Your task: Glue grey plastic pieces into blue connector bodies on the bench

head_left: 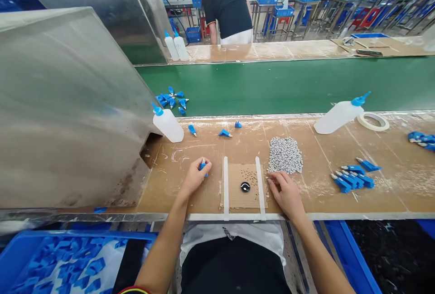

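Note:
My left hand [196, 177] is closed around a small blue plastic part [204, 167] with a pale tip, left of a cardboard pad [238, 201]. White tape strips run along both sides of the pad, and a round black glossy piece [245, 187] lies on it among tiny dark specks. My right hand [283, 190] rests at the near edge of a heap of small grey pieces [285, 154]. Its thumb and fingers are bent close together; whether a piece is between them is too small to make out.
Several blue parts [353, 180] lie at right, others [224, 133] beyond the pad. White squeeze bottles [169, 125] [340, 116] flank the work area, with a tape roll [373, 121] at right. A metal housing [74, 113] stands at left; a green conveyor belt [254, 85] runs behind.

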A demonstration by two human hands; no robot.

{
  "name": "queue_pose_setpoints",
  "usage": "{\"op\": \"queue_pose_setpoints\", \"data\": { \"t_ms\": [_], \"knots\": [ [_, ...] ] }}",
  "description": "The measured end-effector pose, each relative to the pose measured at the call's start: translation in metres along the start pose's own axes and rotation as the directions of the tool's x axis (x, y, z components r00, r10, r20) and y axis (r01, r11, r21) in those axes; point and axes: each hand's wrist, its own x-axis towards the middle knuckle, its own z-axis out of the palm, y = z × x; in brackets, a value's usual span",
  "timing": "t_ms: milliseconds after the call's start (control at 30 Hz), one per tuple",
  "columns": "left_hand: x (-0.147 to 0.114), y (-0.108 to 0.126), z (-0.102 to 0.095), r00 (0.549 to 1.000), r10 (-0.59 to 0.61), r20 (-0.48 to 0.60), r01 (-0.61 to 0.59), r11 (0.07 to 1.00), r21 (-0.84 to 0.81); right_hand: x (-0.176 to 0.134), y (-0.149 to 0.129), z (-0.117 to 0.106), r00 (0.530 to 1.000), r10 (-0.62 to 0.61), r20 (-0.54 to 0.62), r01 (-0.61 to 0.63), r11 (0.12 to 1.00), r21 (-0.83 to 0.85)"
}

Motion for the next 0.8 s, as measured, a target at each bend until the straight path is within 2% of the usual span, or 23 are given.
{"op": "queue_pose_setpoints", "data": {
  "t_ms": [200,333,467,533,633,733,800],
  "knots": [
    [0.011,-0.004,0.017,0.987,0.044,-0.155,-0.029,0.994,0.101,0.001,-0.002,0.011,0.991,-0.126,-0.052,0.123,0.991,-0.045],
    [0.028,0.001,0.032,0.970,0.067,-0.232,-0.019,0.979,0.204,0.000,0.002,0.012,0.988,-0.130,-0.089,0.126,0.991,-0.045],
    [0.042,0.018,0.048,0.967,0.127,-0.222,-0.055,0.951,0.304,0.000,0.003,0.010,0.988,-0.100,-0.114,0.100,0.995,-0.007],
    [0.053,0.029,0.050,0.967,0.156,-0.203,-0.074,0.929,0.363,0.000,0.004,0.010,0.989,-0.094,-0.115,0.095,0.995,0.003],
    [0.091,0.049,0.041,0.959,0.177,-0.220,-0.055,0.882,0.469,-0.001,0.009,0.011,0.992,-0.068,-0.102,0.071,0.997,0.024],
    [0.153,0.069,0.025,0.951,0.154,-0.268,0.028,0.821,0.571,-0.003,0.022,0.015,0.996,-0.044,-0.078,0.049,0.997,0.062],
    [0.200,0.081,0.017,0.947,0.102,-0.305,0.116,0.775,0.621,-0.006,0.033,0.021,0.995,-0.074,-0.072,0.079,0.995,0.069]
  ]
}}
